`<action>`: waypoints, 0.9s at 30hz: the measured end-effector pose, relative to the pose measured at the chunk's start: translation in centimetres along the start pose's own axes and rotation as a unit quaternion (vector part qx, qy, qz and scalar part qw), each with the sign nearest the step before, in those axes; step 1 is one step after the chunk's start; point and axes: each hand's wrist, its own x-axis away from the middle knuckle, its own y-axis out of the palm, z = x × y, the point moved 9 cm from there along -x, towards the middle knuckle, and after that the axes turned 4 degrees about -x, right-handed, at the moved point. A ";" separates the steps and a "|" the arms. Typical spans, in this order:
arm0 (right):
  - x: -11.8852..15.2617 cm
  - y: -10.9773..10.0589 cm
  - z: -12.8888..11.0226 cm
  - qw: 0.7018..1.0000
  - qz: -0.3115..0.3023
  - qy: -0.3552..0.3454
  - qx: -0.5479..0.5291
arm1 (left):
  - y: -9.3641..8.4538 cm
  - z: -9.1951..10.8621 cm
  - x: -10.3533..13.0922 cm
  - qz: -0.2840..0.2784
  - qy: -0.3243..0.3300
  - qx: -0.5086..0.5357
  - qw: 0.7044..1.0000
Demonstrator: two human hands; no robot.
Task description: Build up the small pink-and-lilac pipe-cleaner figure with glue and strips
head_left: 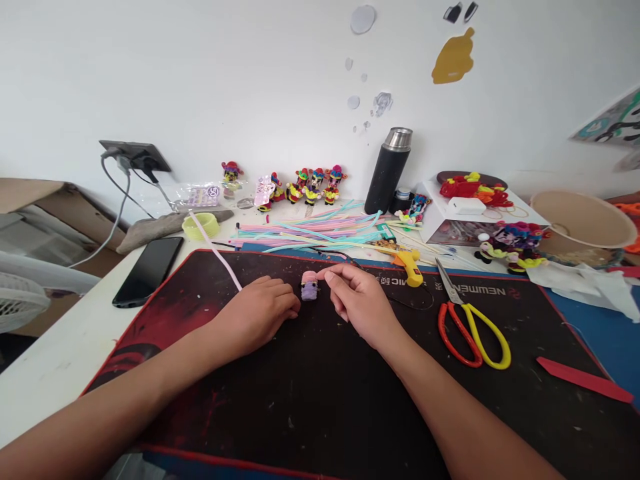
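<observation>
A small fuzzy figure (pixel 309 287), pink on top and lilac below with dark spots at its sides, stands upright on the black desk mat (pixel 320 400). Close to its left side, my left hand (pixel 263 308) has its fingers curled. A lilac pipe cleaner (pixel 216 252) runs down behind that hand and sticks out up to the left; the gripped end is hidden. On the other side, my right hand (pixel 357 300) reaches its index finger to the figure's pink top, seemingly touching it. Its thumb stands apart from the bent lower fingers, and nothing is held.
Scissors (pixel 473 330) and a yellow glue gun (pixel 411 267) lie to the right, with a red strip (pixel 584 380) beyond. Pastel pipe cleaners (pixel 310 230), a black thermos (pixel 387 175) and several small figures line the wall. A phone (pixel 149 271) lies left.
</observation>
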 end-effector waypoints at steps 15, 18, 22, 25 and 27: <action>0.1 0.3 0.4 1.000 -0.015 0.005 0.025 | 0.0 -0.8 0.5 0.000 -0.003 0.048 0.999; 0.1 0.4 0.3 0.999 -0.016 0.004 0.027 | -0.2 -1.0 0.7 0.000 -0.005 0.049 0.999; 0.2 0.5 0.0 0.999 -0.013 0.005 0.031 | -0.3 -1.1 0.9 0.000 -0.008 0.045 0.999; 0.2 0.4 -0.1 0.999 -0.012 0.006 0.029 | -0.4 -1.1 0.8 0.001 -0.008 0.046 0.999; 0.2 0.4 -0.1 1.000 -0.011 0.006 0.027 | -0.4 -1.1 0.8 0.001 -0.006 0.050 0.999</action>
